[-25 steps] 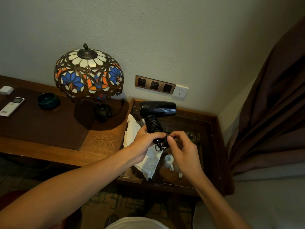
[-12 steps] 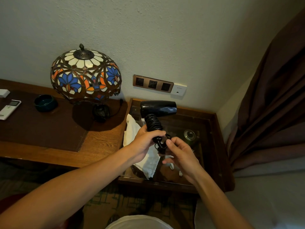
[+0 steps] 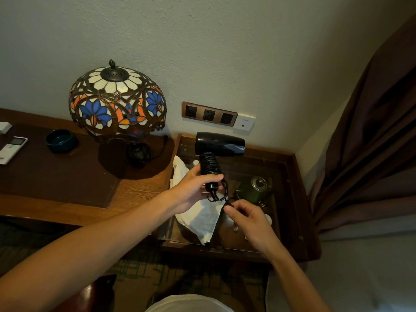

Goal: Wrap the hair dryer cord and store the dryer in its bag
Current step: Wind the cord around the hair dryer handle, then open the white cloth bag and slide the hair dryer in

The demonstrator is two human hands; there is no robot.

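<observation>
— Where's the hair dryer (image 3: 219, 144) from my end? I see it just right of centre, held upright over the glass-topped side table (image 3: 299, 199), barrel pointing right, under the wall sockets (image 3: 209, 114).

— Same here. The left hand (image 3: 194, 188) is closed around the lower handle, thumb across the front, and the cord (image 3: 210, 164) is coiled tight up the handle above that thumb.

— And the right hand (image 3: 248, 219)?

— That's the change. A second ago it was up against the left hand, fingers pinching at the base of the handle. Now I see it lower and further right, apart from the left hand, thumb and forefinger pinched on the loose tail of cord that loops out from the handle's bottom end. Whether the plug is in that pinch I cannot tell.

— Did the dryer itself shift?

— Hardly; it sits at about the same spot against the table's back edge.

— The bag?

— A white cloth bag (image 3: 203, 219) lies on the glass below the hands, lower centre, unmoved. With the right hand dropped, a green tin (image 3: 255, 190) beneath the glass shows more fully.

— Left of frame?

— The stained-glass lamp (image 3: 118, 102) on the wooden desk (image 3: 135, 190), a dark bowl (image 3: 61, 140) and a remote control (image 3: 12, 148) at the far left edge, as before.
</observation>
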